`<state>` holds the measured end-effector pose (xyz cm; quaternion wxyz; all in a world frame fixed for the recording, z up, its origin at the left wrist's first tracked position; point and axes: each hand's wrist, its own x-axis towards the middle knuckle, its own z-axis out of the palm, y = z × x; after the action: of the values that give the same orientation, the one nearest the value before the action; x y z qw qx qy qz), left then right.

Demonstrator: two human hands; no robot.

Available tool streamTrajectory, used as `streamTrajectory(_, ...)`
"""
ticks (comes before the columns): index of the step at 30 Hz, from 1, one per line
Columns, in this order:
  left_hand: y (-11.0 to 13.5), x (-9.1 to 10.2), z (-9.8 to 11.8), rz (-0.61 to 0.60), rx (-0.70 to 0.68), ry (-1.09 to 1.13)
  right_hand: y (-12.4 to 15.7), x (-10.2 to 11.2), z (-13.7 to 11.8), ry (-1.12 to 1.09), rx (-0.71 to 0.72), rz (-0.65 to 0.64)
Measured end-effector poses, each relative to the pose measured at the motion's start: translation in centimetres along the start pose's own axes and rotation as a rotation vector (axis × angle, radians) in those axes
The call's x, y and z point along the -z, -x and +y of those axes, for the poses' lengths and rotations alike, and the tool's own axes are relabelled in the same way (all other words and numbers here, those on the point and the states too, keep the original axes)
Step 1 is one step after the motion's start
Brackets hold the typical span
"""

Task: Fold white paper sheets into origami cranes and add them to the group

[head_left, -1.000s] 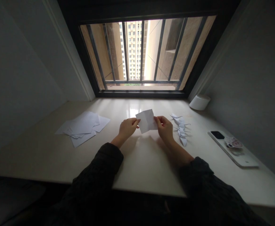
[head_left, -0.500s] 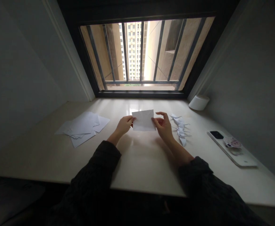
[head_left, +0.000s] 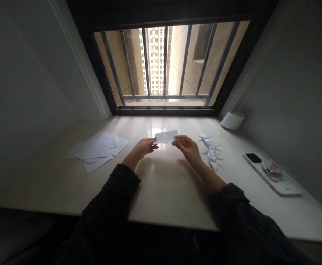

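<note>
I hold a small white sheet of paper (head_left: 166, 136) just above the pale desk (head_left: 163, 184), in front of the window. My left hand (head_left: 145, 145) pinches its left edge. My right hand (head_left: 185, 145) pinches its right edge. The sheet looks tilted nearly flat, so only a narrow strip of it shows. Both forearms wear dark sleeves and reach out from the near edge of the desk.
A loose pile of white sheets (head_left: 96, 149) lies to the left. Several folded paper figures (head_left: 211, 151) lie right of my right hand. A white phone (head_left: 271, 173) with a sticker lies far right, and a white round object (head_left: 232, 119) sits in the corner. A barred window (head_left: 166, 62) is ahead.
The sheet stood upright and creased a second ago. It has tipped back to nearly flat and both hands have moved slightly away from me.
</note>
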<state>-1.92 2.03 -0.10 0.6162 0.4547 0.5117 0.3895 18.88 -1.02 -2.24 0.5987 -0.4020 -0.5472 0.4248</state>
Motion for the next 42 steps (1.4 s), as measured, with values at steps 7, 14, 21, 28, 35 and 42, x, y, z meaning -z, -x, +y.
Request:
streamTrajectory(7, 1.2, -1.3, 0.7, -0.039, -0.305, -0.053, 0.0, -0.2, -0.1, -0.035, -0.12, 0.13)
streamTrajectory(14, 0.8, -2.1, -0.4, 0.086, -0.478, 0.007, 0.0, -0.5, -0.2, -0.121, -0.182, 0.174)
streamTrajectory(21, 1.7, -3.3, -0.1, 0.146, -0.405, 0.167, 0.1, -0.6, -0.2, -0.216, -0.241, 0.207)
streamTrajectory(28, 1.5, -3.5, -0.6, 0.131, -0.326, 0.315, 0.1, -0.8, -0.1, -0.311, -0.243, 0.251)
streamTrajectory(35, 1.3, -3.7, -1.0, 0.147, -0.331, 0.271, 0.0, -0.7, 0.4, -0.205, -0.18, 0.319)
streamTrajectory(42, 2.1, -3.8, -1.1, 0.253, -0.551, -0.084, 0.1, -0.7, 0.0, -0.097, -0.076, 0.356)
